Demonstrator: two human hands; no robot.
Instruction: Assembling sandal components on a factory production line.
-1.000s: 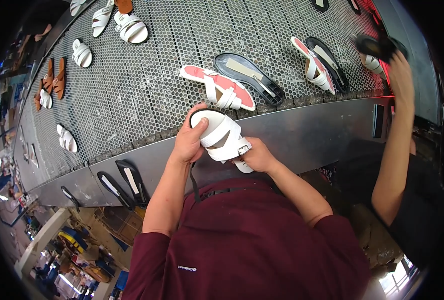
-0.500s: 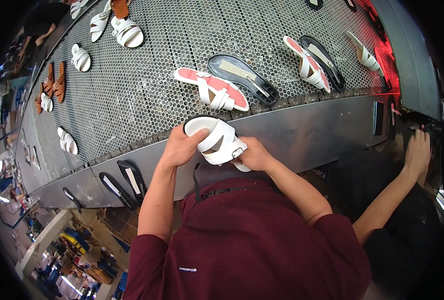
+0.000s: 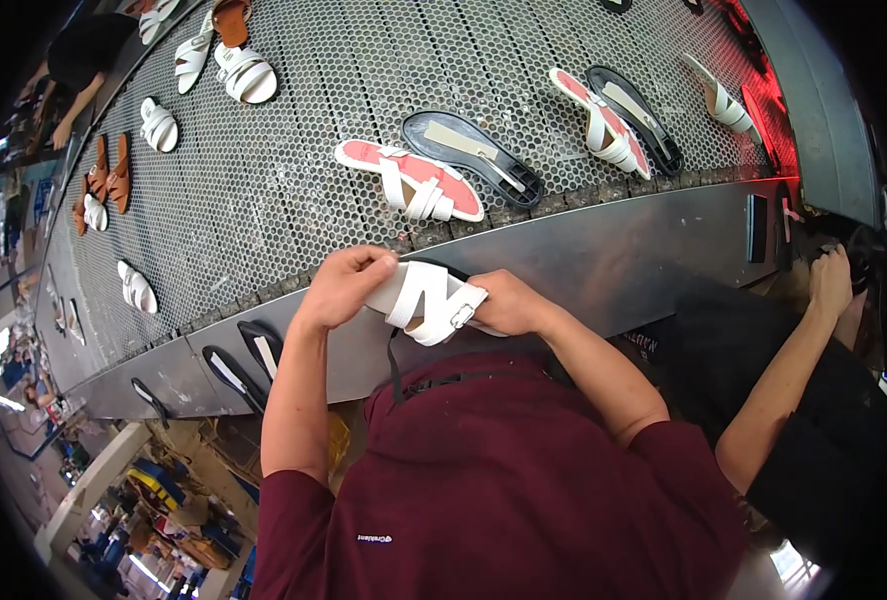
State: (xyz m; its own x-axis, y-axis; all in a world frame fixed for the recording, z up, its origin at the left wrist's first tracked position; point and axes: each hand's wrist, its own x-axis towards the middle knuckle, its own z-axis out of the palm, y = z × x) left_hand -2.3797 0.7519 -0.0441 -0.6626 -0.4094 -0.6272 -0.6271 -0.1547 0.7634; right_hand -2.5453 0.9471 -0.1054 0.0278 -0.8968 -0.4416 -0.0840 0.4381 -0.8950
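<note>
I hold a white strapped sandal upper with a metal buckle [image 3: 426,300] in front of my chest, just over the near steel edge of the perforated grey conveyor surface [image 3: 294,180]. My left hand [image 3: 342,288] has its fingers clamped on the sandal's left end; my right hand [image 3: 504,303] grips the buckle end, fingers curled round it.

To do this well, I judge: keep both grips firm, hold the straps flat and square, thumbs clear of the buckle so nothing twists.

Surface notes: just beyond my hands lies a pink-soled sandal with white straps [image 3: 409,182], beside it a black oval sole tray with a tan strip [image 3: 474,155]. Further right, another pink-and-white sandal [image 3: 596,112] lies on a second black tray. White and brown sandals lie scattered far left. Black sole shapes [image 3: 244,362] sit along the steel edge.

Room: a co-worker's hand [image 3: 830,283] at right near a red-lit machine; cluttered floor below left.
</note>
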